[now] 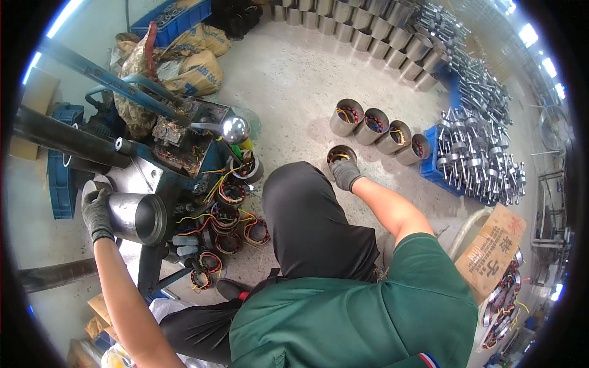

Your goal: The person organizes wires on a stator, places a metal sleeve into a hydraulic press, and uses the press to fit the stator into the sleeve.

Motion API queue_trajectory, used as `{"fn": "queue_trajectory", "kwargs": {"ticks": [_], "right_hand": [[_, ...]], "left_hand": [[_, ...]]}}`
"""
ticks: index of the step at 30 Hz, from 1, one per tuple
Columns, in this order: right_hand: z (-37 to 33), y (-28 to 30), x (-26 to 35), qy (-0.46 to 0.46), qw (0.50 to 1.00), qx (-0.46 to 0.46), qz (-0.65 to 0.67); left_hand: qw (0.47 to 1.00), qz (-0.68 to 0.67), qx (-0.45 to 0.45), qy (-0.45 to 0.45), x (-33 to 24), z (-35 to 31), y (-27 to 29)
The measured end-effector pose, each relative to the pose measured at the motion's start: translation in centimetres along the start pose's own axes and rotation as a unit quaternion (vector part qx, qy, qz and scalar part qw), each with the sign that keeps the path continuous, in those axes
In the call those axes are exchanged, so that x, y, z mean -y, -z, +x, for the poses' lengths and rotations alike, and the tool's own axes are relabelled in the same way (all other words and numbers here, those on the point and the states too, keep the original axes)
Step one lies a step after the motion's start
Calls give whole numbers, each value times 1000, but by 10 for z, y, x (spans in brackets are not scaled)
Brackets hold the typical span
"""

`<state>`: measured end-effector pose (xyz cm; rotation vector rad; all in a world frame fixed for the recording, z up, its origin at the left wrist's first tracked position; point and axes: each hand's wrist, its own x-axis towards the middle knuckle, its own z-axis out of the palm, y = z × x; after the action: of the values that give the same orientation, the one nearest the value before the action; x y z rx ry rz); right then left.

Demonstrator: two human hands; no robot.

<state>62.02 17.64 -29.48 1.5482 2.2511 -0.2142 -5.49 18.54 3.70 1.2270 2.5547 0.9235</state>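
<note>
My left hand [96, 214], in a grey glove, is closed on the far end of a bare steel cylinder [126, 216]. The cylinder lies on its side at the press [178, 144], its open mouth turned to the right. On the right, my gloved right hand [346, 173] reaches down to a steel motor housing [337, 150] standing on the floor. Its fingers are hooked over the near rim, and wires show inside. Just beyond stands a row of similar housings [375, 126] with red-laced windings and coloured wires in them.
Loose stator windings [228, 221] with yellow and red wires lie beside the press. A blue crate [434, 161] at right is heaped with rotor shafts [472, 153]. Rows of steel cylinders [362, 40] line the far floor. A cardboard piece [491, 251] sits by my right elbow.
</note>
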Motion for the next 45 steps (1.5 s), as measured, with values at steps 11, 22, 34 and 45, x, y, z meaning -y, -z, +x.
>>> {"fn": "queue_trajectory", "kwargs": {"ticks": [11, 22, 34, 45], "right_hand": [[137, 32, -33, -21, 987, -160, 13], [196, 42, -81, -141, 967, -207, 39], [50, 300, 118, 308, 922, -4, 234], [-50, 344, 392, 296, 746, 94, 589]], "left_hand": [[998, 38, -28, -29, 25, 20, -1], [998, -28, -61, 17, 28, 14, -3], [960, -129, -250, -14, 33, -32, 1], [825, -399, -380, 126, 61, -41, -22]]}}
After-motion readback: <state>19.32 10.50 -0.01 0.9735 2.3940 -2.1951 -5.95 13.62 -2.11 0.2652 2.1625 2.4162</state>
